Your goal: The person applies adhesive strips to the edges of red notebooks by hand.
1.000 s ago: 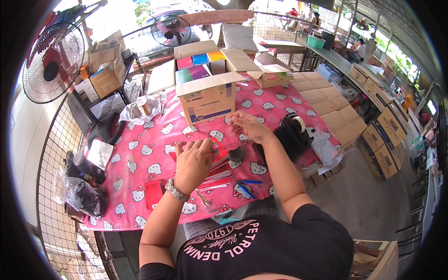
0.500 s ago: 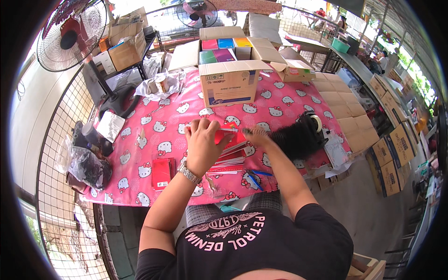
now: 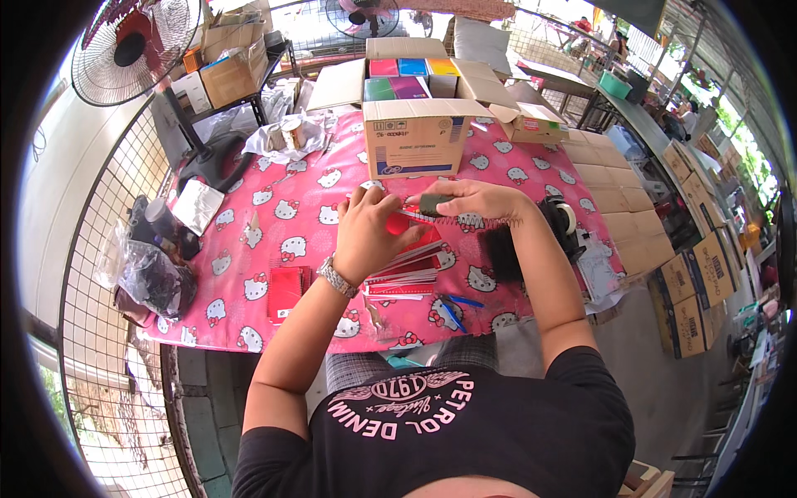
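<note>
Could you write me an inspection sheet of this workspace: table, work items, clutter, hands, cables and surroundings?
Surface: pink cat-print tablecloth.
Job's things: stack of red-covered paper notebooks; thin black spiral coil running along the right hand.
Clutter: blue-handled slim tool, kind unclear; bristly black heap; open brown cardboard box of colourful books.
Grippers: bare hands; left hand holds a red notebook, right hand holds a small dark olive object.
Cables: thin dark loop by the left wall, possibly one.
Surroundings: black standing fan, wire-mesh fence, stacked brown cartons.
</note>
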Motion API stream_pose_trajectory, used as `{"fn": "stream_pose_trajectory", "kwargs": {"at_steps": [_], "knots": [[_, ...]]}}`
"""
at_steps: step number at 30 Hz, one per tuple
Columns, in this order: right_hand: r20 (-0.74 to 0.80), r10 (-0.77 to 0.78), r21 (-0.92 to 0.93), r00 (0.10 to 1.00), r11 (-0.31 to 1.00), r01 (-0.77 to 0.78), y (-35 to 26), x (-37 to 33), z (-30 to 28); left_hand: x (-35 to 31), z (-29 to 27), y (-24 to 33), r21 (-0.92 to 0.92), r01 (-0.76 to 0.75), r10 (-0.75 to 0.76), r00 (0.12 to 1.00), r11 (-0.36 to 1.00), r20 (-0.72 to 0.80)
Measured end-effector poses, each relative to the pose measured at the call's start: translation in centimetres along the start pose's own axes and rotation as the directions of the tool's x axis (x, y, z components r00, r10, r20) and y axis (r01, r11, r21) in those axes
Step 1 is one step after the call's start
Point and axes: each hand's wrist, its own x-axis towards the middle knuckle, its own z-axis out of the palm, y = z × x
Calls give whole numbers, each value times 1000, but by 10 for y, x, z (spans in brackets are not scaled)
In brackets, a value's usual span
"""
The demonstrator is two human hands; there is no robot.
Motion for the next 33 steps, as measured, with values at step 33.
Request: {"fn": "stream_pose_trajectory", "kwargs": {"at_steps": [33], "knots": [[40,-136,99,990,986,131,21,26,-10,3,0,-25,-159,24,-33,998,987,-51]]}}
